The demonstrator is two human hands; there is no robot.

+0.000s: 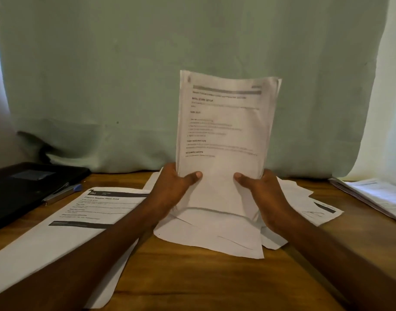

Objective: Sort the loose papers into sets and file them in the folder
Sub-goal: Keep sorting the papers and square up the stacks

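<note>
A stack of printed sheets [224, 131] stands upright on its bottom edge at the middle of the wooden table [192, 277]. My left hand [172, 189] grips its lower left side, thumb across the front. My right hand [262, 191] grips the lower right side the same way. Under the stack lie loose white papers [215, 234], fanned out untidily. A black folder [24, 187] lies shut at the far left of the table.
A printed sheet [64, 223] lies flat at the left, over other paper. A pen with a blue cap [62, 193] rests on the folder's edge. Another pile of papers [376, 196] sits at the right edge. A pale green cloth [147, 63] hangs behind the table.
</note>
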